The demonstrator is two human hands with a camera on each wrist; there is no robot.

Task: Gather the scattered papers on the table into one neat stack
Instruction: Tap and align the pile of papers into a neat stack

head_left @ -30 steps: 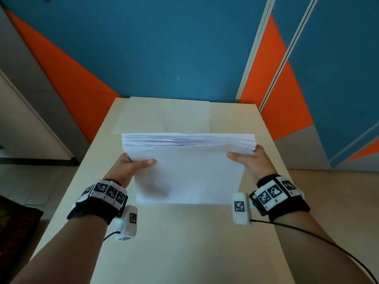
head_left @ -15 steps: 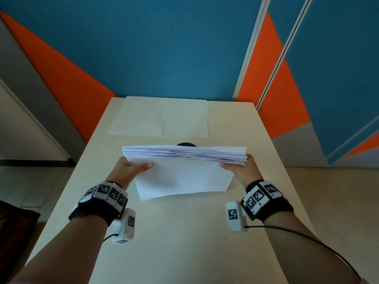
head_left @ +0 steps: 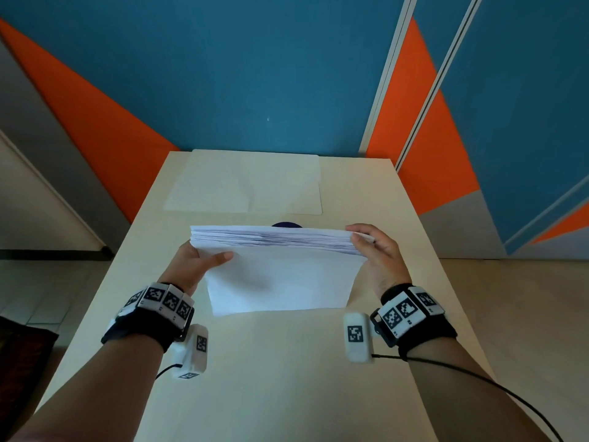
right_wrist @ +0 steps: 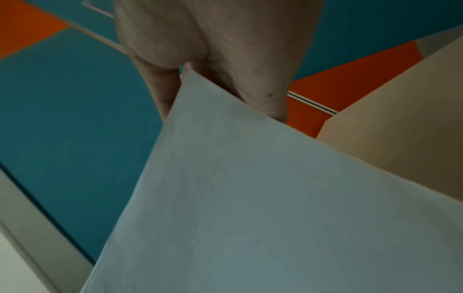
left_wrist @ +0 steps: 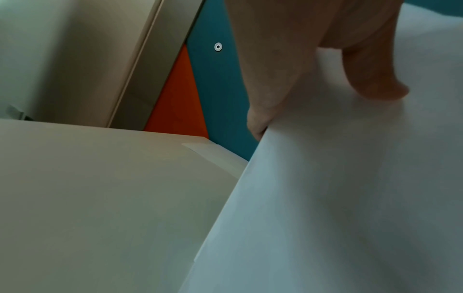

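Note:
A thick stack of white papers point(head_left: 280, 275) stands tilted on its lower edge on the beige table point(head_left: 271, 378). Its upper edge is slightly uneven. My left hand point(head_left: 197, 263) grips the stack's left side, thumb across the front sheet point(left_wrist: 350, 198). My right hand point(head_left: 376, 253) holds the right side, with fingers curled over the top right corner. The right wrist view shows the stack point(right_wrist: 250, 198) pinched between thumb and fingers. Two more white sheets point(head_left: 245, 183) lie flat at the far end of the table.
A small dark round thing point(head_left: 286, 224) peeks out just behind the stack. The table's far edge meets a blue and orange wall point(head_left: 255, 74). Floor drops away on both sides of the table.
The stack has come down and tipped toward upright, then shifted a little. My right hand has slid up from the side edge to the top right corner.

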